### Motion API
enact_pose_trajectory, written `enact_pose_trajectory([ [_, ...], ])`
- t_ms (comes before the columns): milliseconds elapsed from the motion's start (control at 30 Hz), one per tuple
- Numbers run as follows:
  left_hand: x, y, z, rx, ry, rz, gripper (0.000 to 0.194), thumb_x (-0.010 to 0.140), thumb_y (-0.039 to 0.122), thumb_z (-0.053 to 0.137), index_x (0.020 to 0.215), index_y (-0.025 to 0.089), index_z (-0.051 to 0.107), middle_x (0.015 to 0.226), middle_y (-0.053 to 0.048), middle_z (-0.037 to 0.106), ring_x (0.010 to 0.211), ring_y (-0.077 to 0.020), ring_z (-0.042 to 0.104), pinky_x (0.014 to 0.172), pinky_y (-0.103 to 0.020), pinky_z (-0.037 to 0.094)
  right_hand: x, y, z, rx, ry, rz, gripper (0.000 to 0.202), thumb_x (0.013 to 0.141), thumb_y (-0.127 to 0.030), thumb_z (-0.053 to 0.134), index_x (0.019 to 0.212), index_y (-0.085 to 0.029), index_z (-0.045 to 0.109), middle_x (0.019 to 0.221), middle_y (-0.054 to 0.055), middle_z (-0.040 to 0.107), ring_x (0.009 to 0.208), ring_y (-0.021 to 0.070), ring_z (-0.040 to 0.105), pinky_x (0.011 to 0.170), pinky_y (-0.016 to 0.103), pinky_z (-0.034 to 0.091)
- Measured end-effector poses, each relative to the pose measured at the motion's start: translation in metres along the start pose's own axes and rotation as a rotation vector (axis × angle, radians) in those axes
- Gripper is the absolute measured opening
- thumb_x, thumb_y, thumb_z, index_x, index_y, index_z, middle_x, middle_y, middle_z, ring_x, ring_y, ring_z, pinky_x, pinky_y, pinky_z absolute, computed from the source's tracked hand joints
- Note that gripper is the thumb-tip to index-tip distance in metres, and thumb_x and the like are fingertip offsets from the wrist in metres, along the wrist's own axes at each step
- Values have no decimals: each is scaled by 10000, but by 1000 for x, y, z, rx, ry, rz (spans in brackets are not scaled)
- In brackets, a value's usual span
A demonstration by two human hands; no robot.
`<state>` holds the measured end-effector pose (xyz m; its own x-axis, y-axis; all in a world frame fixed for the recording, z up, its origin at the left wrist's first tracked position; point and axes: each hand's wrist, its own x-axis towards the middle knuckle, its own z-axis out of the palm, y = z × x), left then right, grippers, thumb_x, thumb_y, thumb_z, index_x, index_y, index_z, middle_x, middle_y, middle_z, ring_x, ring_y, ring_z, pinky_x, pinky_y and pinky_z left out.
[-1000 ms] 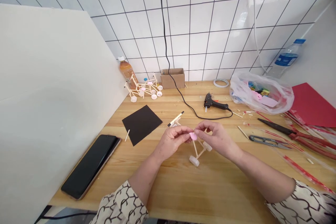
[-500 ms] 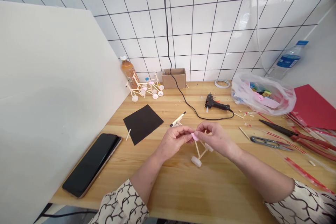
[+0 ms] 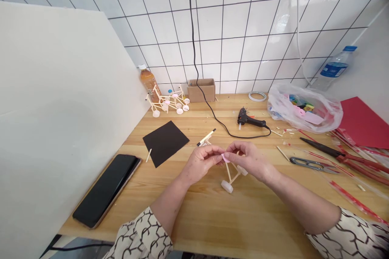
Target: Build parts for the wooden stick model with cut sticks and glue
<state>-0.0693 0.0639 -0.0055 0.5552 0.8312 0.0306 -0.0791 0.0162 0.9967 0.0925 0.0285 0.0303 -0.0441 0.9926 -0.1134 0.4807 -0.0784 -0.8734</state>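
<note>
A small model tricycle of pale sticks (image 3: 228, 173) stands at the middle of the table, its white round wheels (image 3: 227, 186) toward me. Its dark-tipped handlebar (image 3: 206, 137) points away to the left, beyond my fingers. My left hand (image 3: 204, 163) pinches a pink piece (image 3: 225, 158) on top of the frame from the left. From the right, my right hand (image 3: 246, 159) closes thumb and fingers on the same pink piece. Both hands hide the middle of the frame.
A phone (image 3: 106, 190) and a black sheet (image 3: 166, 143) lie left. Behind stand finished-looking stick models (image 3: 167, 102), a bottle (image 3: 148, 82) and a cardboard box (image 3: 201, 90). A glue gun (image 3: 251, 120), scissors (image 3: 343, 156), snips (image 3: 313, 164) and a plastic bag (image 3: 275, 103) are right.
</note>
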Motion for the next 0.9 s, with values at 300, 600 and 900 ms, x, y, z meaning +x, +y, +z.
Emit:
enact_pose_trajectory([
  [300, 1, -4, -2, 26, -10, 7, 193, 736, 290, 654, 843, 132, 677, 743, -40, 659, 668, -125, 595, 690, -267, 501, 2, 0, 7, 41, -2, 44, 154, 702, -303, 568, 666, -155, 591, 595, 2, 599, 530, 110, 472, 478, 227, 344],
  [600, 0, -4, -2, -6, -44, 6, 157, 755, 256, 636, 847, 137, 678, 772, -42, 668, 709, -133, 604, 716, -275, 502, 1, 1, 4, 39, 0, 13, 189, 718, -319, 556, 632, -154, 590, 601, 1, 567, 581, 123, 482, 535, 241, 363],
  [900, -1, -2, -2, -40, -15, -28, 228, 705, 255, 677, 906, 148, 679, 825, -57, 703, 702, -146, 640, 705, -280, 527, -15, 16, -10, 2, 111, -92, 235, 819, -376, 473, 733, -190, 590, 666, 0, 572, 625, 145, 525, 573, 256, 418],
])
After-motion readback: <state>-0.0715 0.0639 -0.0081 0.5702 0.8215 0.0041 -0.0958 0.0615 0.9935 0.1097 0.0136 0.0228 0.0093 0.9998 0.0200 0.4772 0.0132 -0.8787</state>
